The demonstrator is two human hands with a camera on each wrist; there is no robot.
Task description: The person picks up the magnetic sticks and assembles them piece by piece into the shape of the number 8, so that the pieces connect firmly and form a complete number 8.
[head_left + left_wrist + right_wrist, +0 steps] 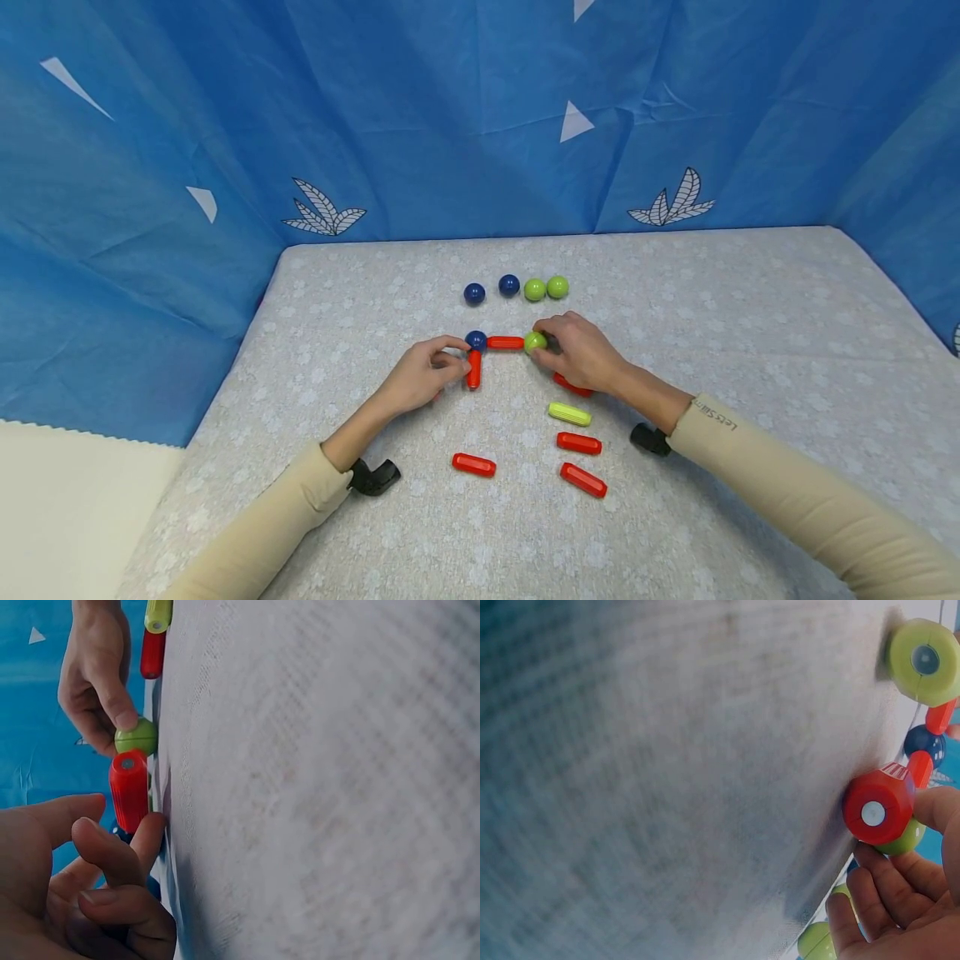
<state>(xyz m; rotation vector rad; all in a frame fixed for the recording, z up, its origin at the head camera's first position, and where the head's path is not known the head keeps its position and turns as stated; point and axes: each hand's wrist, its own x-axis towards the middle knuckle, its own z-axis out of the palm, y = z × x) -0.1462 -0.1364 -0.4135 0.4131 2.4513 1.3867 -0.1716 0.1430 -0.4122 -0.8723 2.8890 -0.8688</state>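
Has 3 red rods point(578, 443) nearest on counter point(420, 550). Has left grip point(424, 373) at lengthwise red rod point(474, 370); cannot tell if pinching. Pinches green ball point(533, 341) in right grip point(580, 346) against crosswise red rod point(506, 342), seemingly joining; likely needs 1 loose rod there next.

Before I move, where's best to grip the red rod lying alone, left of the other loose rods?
From above, pinching the long sides mid-length looks best: the lone red rod lies flat, roughly left to right, with nothing touching it.
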